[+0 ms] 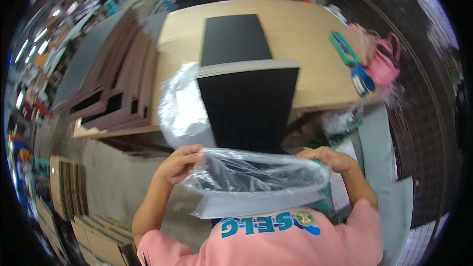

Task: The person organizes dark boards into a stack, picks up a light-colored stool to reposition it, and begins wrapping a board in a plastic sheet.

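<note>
Pink shirt (246,251) up close, left hand (182,163) and right hand (329,157) each clamped on the clear bag (261,170), mouth spread wide, black boards (249,103) standing by the surface (305,34), upper part unbagged, bottom hidden.

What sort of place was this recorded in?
Probably a workshop or small factory: brown-edged panels lie stacked on a wood-toned table, tan cardboard-like stacks stand at lower left, and the left hand and right hand hold a clear plastic bag.
</note>
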The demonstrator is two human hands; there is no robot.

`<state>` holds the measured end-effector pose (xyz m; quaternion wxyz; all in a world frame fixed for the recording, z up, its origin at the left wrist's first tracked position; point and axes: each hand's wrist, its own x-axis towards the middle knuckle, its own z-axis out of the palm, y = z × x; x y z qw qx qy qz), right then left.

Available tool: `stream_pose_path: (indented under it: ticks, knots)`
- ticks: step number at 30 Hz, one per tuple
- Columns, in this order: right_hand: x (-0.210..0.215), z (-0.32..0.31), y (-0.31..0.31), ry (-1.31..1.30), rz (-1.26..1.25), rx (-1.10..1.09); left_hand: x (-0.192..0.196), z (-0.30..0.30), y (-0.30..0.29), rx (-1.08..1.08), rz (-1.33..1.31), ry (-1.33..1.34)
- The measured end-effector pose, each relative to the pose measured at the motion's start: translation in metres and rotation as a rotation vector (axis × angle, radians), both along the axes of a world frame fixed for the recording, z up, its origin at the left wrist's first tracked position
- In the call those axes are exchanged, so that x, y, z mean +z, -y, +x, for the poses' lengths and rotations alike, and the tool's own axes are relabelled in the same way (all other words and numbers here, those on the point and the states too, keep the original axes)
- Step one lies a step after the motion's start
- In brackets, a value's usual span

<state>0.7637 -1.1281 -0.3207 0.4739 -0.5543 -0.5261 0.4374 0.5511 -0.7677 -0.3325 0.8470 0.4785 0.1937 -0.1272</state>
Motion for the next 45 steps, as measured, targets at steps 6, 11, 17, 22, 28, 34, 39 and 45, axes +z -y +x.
stream_pose_path:
  ticks: [6,11,17,22,28,34,39,45]
  knots:
    - [0.004,-0.011,0.016,-0.919,0.071,-0.315,-0.012,-0.002,-0.002,-0.023,0.087,0.022]
    - [-0.033,-0.008,0.03,-0.982,0.054,-0.489,-0.043,-0.007,-0.005,-0.078,0.048,-0.072]
    - [-0.02,-0.037,0.033,-0.815,0.411,-0.447,-0.023,-0.022,0.018,-0.012,0.111,0.1]
    - [-0.056,-0.041,0.023,-0.871,0.561,-0.542,-0.034,-0.025,0.018,0.001,0.179,0.105]
    - [-0.02,-0.054,0.017,-0.713,0.346,-0.563,-0.029,-0.021,0.02,0.063,0.158,0.106]
    - [-0.019,-0.052,0.028,-0.008,-0.026,-0.516,-0.039,-0.02,0.017,0.263,0.241,0.173]
    - [-0.014,-0.047,0.03,-0.65,0.097,-0.563,-0.038,-0.018,0.02,0.311,0.287,0.166]
    - [-0.013,-0.038,0.017,-1.183,0.528,-0.598,-0.029,-0.005,0.02,0.315,0.297,0.147]
